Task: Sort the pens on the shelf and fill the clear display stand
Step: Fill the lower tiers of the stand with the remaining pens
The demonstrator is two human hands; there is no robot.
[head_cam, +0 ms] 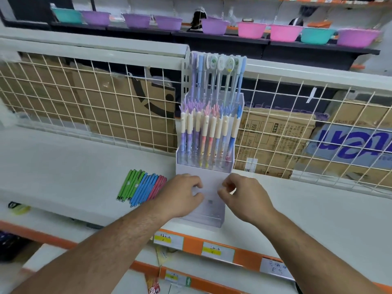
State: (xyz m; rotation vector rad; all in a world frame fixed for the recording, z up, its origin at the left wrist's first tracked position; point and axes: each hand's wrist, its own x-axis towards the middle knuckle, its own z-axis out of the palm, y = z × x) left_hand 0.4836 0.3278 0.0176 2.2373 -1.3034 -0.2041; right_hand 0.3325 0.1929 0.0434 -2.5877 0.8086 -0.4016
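Far left, at the shelf [63,158] edge, a small yellow-green item [20,209] lies blurred; its type cannot be determined.

Loose pens lie flat on the white shelf, side by side and touching, angled up to the right. They fall into three colour groups: green pens [129,185], then blue pens [142,190], then red pens [158,186]. The red group lies just beside the left forearm.

The left hand [182,197] is over the lowest front tier of the clear display stand [212,215], with fingers curled and thumb drawn toward the forefinger. Whether it holds anything cannot be told.

The stand sits upright on the shelf, centre, its back against the wire grid panel [297,128]. Its middle tier holds a row of upright pens with cream clips [207,132], barrels purple, pink and blue. The rear tier holds taller slim pens with round toppers [218,73]. No pens are visible in the front tier.

The right hand [246,200] is over the same front tier, near the left hand but apart from it. Its thumb and forefinger are brought close in a pinch; any content is not discernible.

Behind the grid stand cardboard cartons [273,136]. Price labels [218,250] are fixed to the orange shelf edge below.
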